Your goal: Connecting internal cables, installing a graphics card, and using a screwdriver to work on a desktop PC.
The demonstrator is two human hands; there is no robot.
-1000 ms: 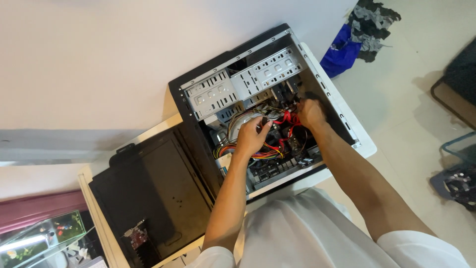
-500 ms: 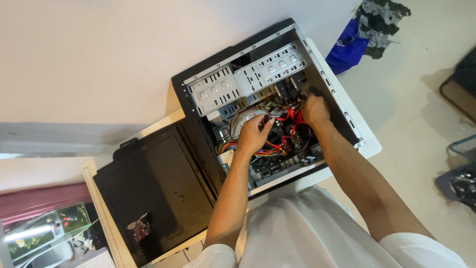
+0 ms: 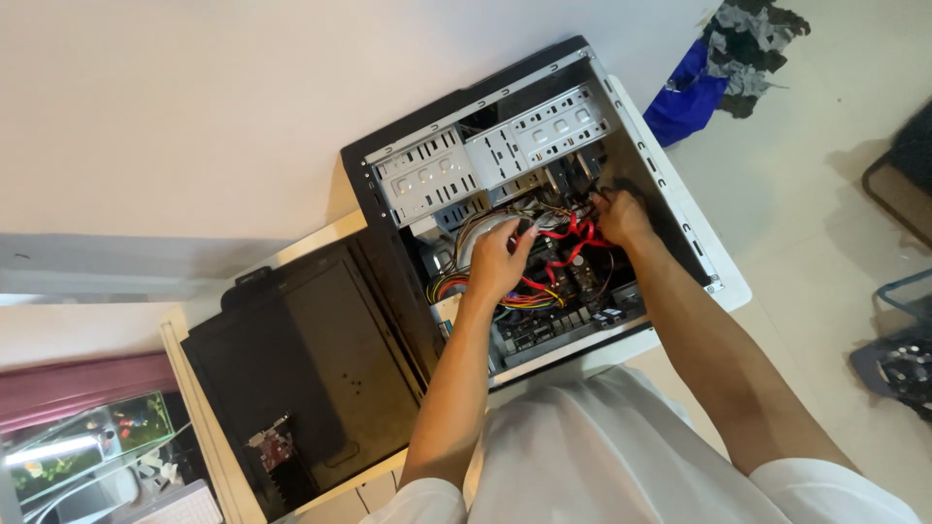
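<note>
The black desktop computer case with its grey metal drive cages [image 3: 505, 160] lies on its side at upper centre of the frame, open side up so I can reach in from above. My left hand [image 3: 497, 260] curls loosely over the bundle of coloured power wires [image 3: 485, 289], holding them aside, while my right hand [image 3: 621, 218] pinches at the red flat data cables [image 3: 575, 236]; its fingertips are hidden. The removed black side panel [image 3: 301, 369] rests lower left, out of the way
</note>
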